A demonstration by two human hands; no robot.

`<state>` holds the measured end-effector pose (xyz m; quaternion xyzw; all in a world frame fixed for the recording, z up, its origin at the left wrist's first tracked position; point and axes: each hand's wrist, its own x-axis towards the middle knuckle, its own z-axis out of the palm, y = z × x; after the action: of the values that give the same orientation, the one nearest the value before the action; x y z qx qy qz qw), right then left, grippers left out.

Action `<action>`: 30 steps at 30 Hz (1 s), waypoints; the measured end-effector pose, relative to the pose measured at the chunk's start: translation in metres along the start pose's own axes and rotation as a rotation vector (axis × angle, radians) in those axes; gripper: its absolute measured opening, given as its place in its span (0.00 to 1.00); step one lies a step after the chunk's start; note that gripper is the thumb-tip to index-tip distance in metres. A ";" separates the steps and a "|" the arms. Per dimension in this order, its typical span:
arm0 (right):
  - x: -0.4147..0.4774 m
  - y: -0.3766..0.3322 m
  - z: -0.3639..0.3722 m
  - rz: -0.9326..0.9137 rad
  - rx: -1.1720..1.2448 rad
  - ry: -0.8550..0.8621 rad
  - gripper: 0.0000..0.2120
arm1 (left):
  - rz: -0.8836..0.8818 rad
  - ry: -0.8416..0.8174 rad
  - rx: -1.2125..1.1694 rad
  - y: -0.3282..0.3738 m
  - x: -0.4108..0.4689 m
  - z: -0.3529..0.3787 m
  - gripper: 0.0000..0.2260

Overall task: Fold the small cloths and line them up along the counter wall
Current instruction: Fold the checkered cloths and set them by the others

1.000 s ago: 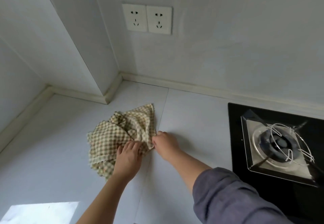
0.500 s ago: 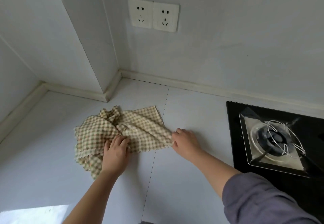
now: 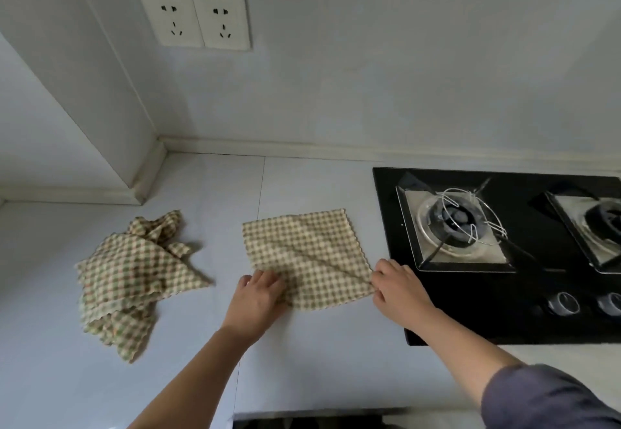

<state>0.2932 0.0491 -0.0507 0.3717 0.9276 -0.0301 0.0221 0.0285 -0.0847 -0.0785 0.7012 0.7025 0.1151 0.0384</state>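
One checked beige cloth (image 3: 304, 250) lies spread almost flat on the white counter, with a diagonal crease across it. My left hand (image 3: 260, 294) pinches its near left corner. My right hand (image 3: 398, 285) pinches its near right corner, beside the hob. A crumpled heap of the same checked cloths (image 3: 134, 277) sits to the left, apart from both hands.
A black gas hob (image 3: 504, 304) with two burners and knobs fills the right side, its left edge touching distance from the spread cloth. The counter wall (image 3: 336, 92) with a double socket (image 3: 196, 20) runs behind. A wall column juts out at the back left.
One cloth has been pulled out of the heap to the right and spread flat between my two hands. Both hands moved right with it.
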 end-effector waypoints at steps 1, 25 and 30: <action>-0.004 0.001 -0.002 -0.007 0.031 0.015 0.12 | 0.023 0.009 0.017 0.002 0.004 0.002 0.08; 0.060 -0.031 -0.006 0.684 1.057 0.005 0.04 | -0.661 -0.183 -0.986 -0.012 -0.002 -0.034 0.12; 0.055 -0.030 -0.002 0.701 1.091 0.032 0.05 | -0.780 -0.051 -0.822 -0.022 0.006 -0.026 0.08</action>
<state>0.2328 0.0654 -0.0506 0.6106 0.6030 -0.4826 -0.1752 0.0010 -0.0814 -0.0571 0.3197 0.8058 0.3396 0.3649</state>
